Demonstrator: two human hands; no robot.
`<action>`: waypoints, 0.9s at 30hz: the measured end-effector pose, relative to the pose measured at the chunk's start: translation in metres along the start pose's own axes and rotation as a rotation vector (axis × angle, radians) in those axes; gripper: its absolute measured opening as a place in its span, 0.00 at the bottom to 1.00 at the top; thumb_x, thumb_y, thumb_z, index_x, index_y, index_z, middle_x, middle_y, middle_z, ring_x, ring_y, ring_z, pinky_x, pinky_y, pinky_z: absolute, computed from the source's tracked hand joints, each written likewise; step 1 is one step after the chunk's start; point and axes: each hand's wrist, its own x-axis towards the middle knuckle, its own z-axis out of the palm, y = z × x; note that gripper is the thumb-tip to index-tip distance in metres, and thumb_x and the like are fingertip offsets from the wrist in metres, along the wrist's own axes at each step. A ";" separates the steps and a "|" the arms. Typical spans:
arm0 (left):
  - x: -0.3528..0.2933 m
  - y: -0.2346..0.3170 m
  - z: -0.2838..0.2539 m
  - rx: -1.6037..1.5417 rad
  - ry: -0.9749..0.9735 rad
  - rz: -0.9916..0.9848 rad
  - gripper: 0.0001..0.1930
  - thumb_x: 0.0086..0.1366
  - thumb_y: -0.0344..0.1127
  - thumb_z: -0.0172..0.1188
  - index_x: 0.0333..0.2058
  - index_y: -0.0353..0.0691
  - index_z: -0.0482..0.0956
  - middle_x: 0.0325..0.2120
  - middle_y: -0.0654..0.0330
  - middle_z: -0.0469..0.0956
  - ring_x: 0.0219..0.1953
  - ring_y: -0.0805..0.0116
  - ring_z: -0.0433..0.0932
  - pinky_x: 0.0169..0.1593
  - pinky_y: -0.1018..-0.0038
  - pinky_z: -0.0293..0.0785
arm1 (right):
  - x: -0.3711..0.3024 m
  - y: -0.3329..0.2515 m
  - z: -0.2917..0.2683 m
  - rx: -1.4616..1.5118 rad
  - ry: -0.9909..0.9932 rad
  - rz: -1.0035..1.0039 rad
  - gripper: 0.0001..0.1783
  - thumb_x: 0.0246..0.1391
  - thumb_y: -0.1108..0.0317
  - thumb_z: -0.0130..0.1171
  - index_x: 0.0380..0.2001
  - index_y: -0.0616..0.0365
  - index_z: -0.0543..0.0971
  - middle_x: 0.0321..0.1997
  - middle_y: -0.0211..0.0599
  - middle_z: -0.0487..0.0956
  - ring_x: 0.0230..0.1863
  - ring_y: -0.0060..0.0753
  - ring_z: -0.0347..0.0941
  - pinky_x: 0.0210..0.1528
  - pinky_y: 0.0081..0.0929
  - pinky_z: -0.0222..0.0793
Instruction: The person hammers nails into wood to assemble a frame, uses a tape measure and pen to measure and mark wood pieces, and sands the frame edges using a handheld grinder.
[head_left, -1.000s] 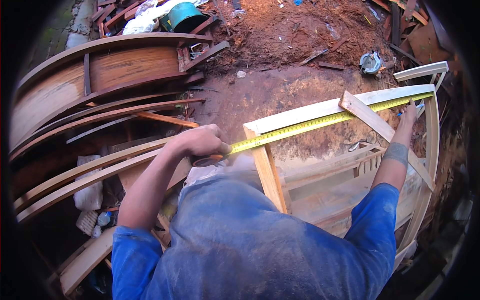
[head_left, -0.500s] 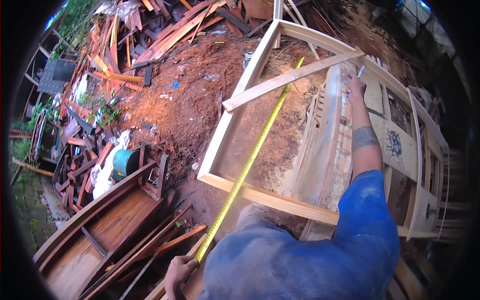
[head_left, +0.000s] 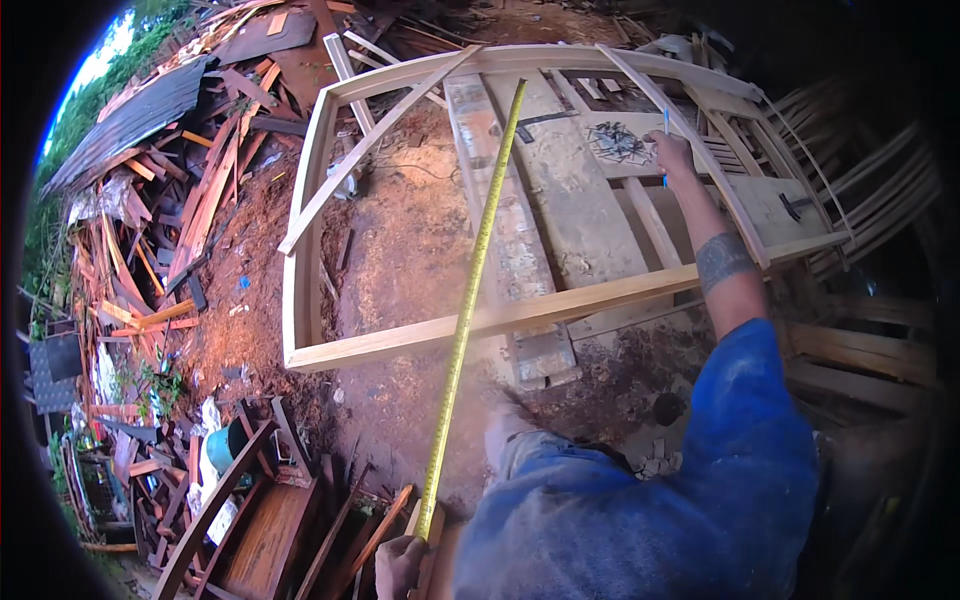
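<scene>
At the lower edge, my left hand (head_left: 400, 565) is closed around the near end of a yellow tape measure (head_left: 468, 300); the case does not show. Its long blade stretches away from me, crossing over the near rail of a pale wooden frame (head_left: 400, 340). My right arm reaches forward to the right. In its closed right hand (head_left: 672, 155) is a slim blue-and-white pen (head_left: 666, 122), sticking out at both ends. This hand is beside a heap of nails (head_left: 618, 143) on a pale board and close to a slanting wooden strip (head_left: 690, 150).
A diagonal brace (head_left: 370, 155) spans the frame's far left corner. On the boards at right lies a hammer (head_left: 795, 206). Scrap wood (head_left: 225, 170) is heaped at left, and a brown wooden piece of furniture (head_left: 265, 540) stands at lower left. Stacked timber (head_left: 860, 355) is at far right.
My view has swung to the right, so the frame shows more fully. My right hand, still with the pen, is now beside the nails. The left hand keeps hold of the tape measure.
</scene>
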 end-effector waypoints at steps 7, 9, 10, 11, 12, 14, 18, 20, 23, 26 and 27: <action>-0.017 0.063 0.090 0.056 0.068 0.103 0.15 0.60 0.39 0.60 0.30 0.31 0.86 0.16 0.62 0.79 0.19 0.77 0.75 0.25 0.74 0.68 | 0.061 0.002 -0.106 0.035 -0.030 -0.004 0.11 0.54 0.62 0.60 0.31 0.59 0.82 0.16 0.18 0.61 0.11 0.13 0.51 0.12 0.20 0.45; -0.020 0.092 0.126 -0.057 0.048 0.145 0.14 0.60 0.38 0.59 0.31 0.31 0.85 0.17 0.61 0.79 0.20 0.77 0.75 0.27 0.74 0.68 | 0.085 0.012 -0.122 0.006 -0.116 -0.022 0.12 0.55 0.61 0.59 0.31 0.60 0.82 0.16 0.18 0.62 0.11 0.13 0.50 0.12 0.20 0.45; -0.026 0.106 0.146 -0.071 0.066 0.132 0.14 0.60 0.38 0.59 0.31 0.31 0.85 0.17 0.61 0.78 0.21 0.77 0.75 0.28 0.75 0.68 | 0.099 0.017 -0.128 -0.048 -0.121 -0.044 0.12 0.56 0.62 0.58 0.30 0.61 0.81 0.17 0.18 0.62 0.11 0.13 0.50 0.12 0.19 0.45; -0.032 0.123 0.164 -0.082 0.090 0.131 0.14 0.60 0.38 0.59 0.31 0.31 0.85 0.17 0.61 0.78 0.21 0.77 0.75 0.28 0.75 0.68 | 0.114 0.020 -0.132 -0.035 -0.140 -0.055 0.12 0.56 0.62 0.58 0.30 0.61 0.81 0.17 0.18 0.62 0.11 0.13 0.50 0.12 0.19 0.45; -0.031 0.140 0.188 -0.069 0.089 0.162 0.14 0.60 0.38 0.59 0.30 0.31 0.85 0.17 0.61 0.78 0.21 0.77 0.75 0.28 0.75 0.68 | 0.131 0.021 -0.151 -0.055 -0.159 -0.047 0.12 0.56 0.62 0.58 0.30 0.61 0.81 0.16 0.18 0.62 0.11 0.13 0.50 0.12 0.19 0.45; -0.025 0.169 0.240 -0.062 0.105 0.277 0.14 0.60 0.38 0.59 0.30 0.30 0.85 0.17 0.60 0.79 0.22 0.76 0.75 0.28 0.74 0.68 | 0.175 0.025 -0.185 -0.121 -0.200 -0.040 0.11 0.56 0.63 0.58 0.31 0.62 0.80 0.15 0.18 0.61 0.10 0.13 0.50 0.11 0.21 0.44; -0.052 0.229 0.344 -0.175 0.129 0.082 0.14 0.61 0.38 0.59 0.29 0.31 0.85 0.17 0.60 0.78 0.21 0.75 0.74 0.27 0.72 0.68 | 0.275 0.070 -0.218 -0.155 -0.318 0.023 0.10 0.54 0.64 0.59 0.29 0.62 0.79 0.14 0.19 0.61 0.09 0.14 0.49 0.11 0.21 0.43; -0.073 0.255 0.390 -0.268 0.089 0.056 0.15 0.60 0.39 0.59 0.27 0.31 0.84 0.17 0.62 0.78 0.21 0.75 0.73 0.26 0.72 0.67 | 0.313 0.091 -0.247 -0.201 -0.294 0.056 0.10 0.50 0.65 0.61 0.26 0.62 0.79 0.14 0.22 0.63 0.09 0.17 0.52 0.11 0.24 0.45; -0.103 0.298 0.442 0.022 0.194 0.381 0.15 0.60 0.39 0.59 0.27 0.30 0.83 0.17 0.63 0.77 0.21 0.76 0.73 0.26 0.71 0.66 | 0.360 0.113 -0.308 -0.251 -0.233 0.095 0.09 0.49 0.65 0.62 0.26 0.60 0.80 0.14 0.22 0.64 0.09 0.17 0.53 0.11 0.24 0.47; -0.117 0.310 0.493 0.049 0.211 0.353 0.15 0.60 0.41 0.59 0.29 0.31 0.84 0.16 0.60 0.77 0.21 0.75 0.74 0.27 0.71 0.68 | 0.375 0.139 -0.343 -0.218 -0.273 0.124 0.09 0.52 0.62 0.61 0.28 0.57 0.80 0.17 0.19 0.62 0.10 0.14 0.51 0.12 0.21 0.46; -0.118 0.314 0.509 -0.173 0.172 0.020 0.16 0.59 0.41 0.59 0.32 0.32 0.85 0.15 0.56 0.77 0.20 0.74 0.76 0.27 0.71 0.71 | 0.376 0.141 -0.354 -0.171 -0.316 0.125 0.09 0.51 0.61 0.62 0.28 0.56 0.80 0.18 0.19 0.62 0.11 0.14 0.52 0.12 0.21 0.46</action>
